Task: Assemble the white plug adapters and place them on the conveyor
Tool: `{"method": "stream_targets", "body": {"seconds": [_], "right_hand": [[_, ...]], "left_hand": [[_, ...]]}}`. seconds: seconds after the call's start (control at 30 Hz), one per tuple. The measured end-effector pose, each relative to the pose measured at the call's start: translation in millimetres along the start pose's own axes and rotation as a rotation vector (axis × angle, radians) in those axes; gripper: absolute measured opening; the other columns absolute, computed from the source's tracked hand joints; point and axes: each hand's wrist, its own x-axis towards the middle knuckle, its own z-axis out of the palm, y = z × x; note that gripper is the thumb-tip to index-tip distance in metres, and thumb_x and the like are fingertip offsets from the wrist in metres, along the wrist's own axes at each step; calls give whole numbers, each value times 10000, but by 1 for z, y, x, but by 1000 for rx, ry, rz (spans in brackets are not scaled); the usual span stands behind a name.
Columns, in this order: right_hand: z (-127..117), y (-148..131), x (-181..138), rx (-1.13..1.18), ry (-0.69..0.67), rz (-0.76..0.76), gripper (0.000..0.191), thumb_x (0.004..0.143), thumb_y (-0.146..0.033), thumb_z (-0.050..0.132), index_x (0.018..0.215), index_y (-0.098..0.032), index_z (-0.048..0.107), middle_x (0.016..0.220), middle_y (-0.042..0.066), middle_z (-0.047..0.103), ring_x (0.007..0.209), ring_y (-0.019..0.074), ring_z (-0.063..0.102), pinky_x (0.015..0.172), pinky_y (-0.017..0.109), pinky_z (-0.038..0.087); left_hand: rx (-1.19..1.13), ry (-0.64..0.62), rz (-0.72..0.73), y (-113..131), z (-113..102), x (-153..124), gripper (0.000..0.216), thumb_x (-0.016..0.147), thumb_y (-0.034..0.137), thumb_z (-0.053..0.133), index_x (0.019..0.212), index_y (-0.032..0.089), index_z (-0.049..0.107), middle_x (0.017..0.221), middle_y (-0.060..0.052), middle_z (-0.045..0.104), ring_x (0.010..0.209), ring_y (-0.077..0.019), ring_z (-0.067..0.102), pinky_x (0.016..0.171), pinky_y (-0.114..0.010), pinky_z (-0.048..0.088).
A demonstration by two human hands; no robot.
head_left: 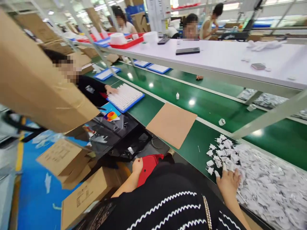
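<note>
My left hand (137, 165) is closed at the left edge of a red plastic seat (150, 167) beside my body. Its fingers look curled over that edge. On the bench, my right hand (227, 182) lies with fingers spread over small white plastic plug parts (222, 153), touching the near ones. White covers sit on some of its fingertips. Just to the right spreads a large heap of white plastic parts (271, 185), some looking bagged in clear film. A flat brown cardboard sheet (172, 124) lies on the green bench, left of the parts.
A co-worker in black (88, 89) reaches over a blue tray (133, 103) of white parts. Cardboard boxes (81, 195) stand on the blue floor at lower left. A white shelf (220, 54) with a phone (187, 51) spans above the green belt (163, 86). A slanted post (268, 113) rises at right.
</note>
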Motion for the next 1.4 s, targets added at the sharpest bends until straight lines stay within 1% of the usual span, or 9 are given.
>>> {"method": "stream_targets", "body": {"seconds": [0.13,0.3,0.5,0.77,0.93,1.03,1.13,1.23,1.4], "right_hand": [[6,-10,9,-94,17,24,315,837,-232,487,981,-156,757,1179,205,655,1420,375,377,1195,570,212],[20,-11,28,-135,79,140,244,820,-150,470,783,-204,704,950,126,675,1204,320,520,1177,520,221],[0,-25,43,-39,7,300,169,750,-134,507,778,-176,668,872,134,613,1062,330,525,1095,513,336],[-34,-96,75,632,184,894,354,845,-379,522,1055,-136,670,970,140,642,975,318,594,922,474,502],[-71,-166,59,972,92,746,310,871,-457,656,1028,-197,715,1116,137,679,1013,289,669,928,434,550],[-110,-205,41,1107,-176,573,178,884,-380,676,871,-223,761,1193,126,696,1136,299,653,988,445,534],[-135,-226,25,1336,-486,660,239,896,-434,695,886,-209,774,1151,122,739,1116,311,683,1020,476,528],[-139,-226,11,1515,-628,840,397,822,-552,791,984,-192,756,1090,111,764,1078,319,702,1020,487,532],[-123,-207,6,1483,-730,772,487,807,-592,801,1054,-179,726,1024,81,761,980,271,705,943,422,557]], "left_hand": [[-79,80,194,59,4,84,157,999,265,561,1034,172,682,1168,-105,695,1157,-254,650,1027,-446,535],[-210,95,447,143,2,183,148,956,251,518,1005,218,653,1199,-127,684,1245,-282,605,1133,-453,459],[-296,-48,707,243,10,248,197,977,257,471,1093,216,624,1211,-139,666,1229,-273,599,1132,-463,451],[-275,-426,1068,398,82,228,228,969,252,531,1173,213,627,1288,-121,658,1298,-269,554,1146,-458,433],[-218,-615,1176,489,146,188,486,913,252,656,1380,171,544,1489,-172,530,1429,-329,422,1205,-498,346],[-187,-632,1175,528,177,171,758,846,276,765,1510,163,417,1665,-193,292,1500,-398,289,1216,-556,299],[-168,-655,1151,551,197,164,754,802,246,811,1462,157,459,1600,-216,393,1447,-426,352,1183,-600,321],[-194,-696,1139,558,200,165,547,883,221,708,1383,126,508,1446,-242,531,1386,-402,432,1161,-609,343],[-231,-803,1236,515,164,177,600,867,193,672,1442,147,503,1402,-162,579,1243,-286,579,1122,-437,441]]}}
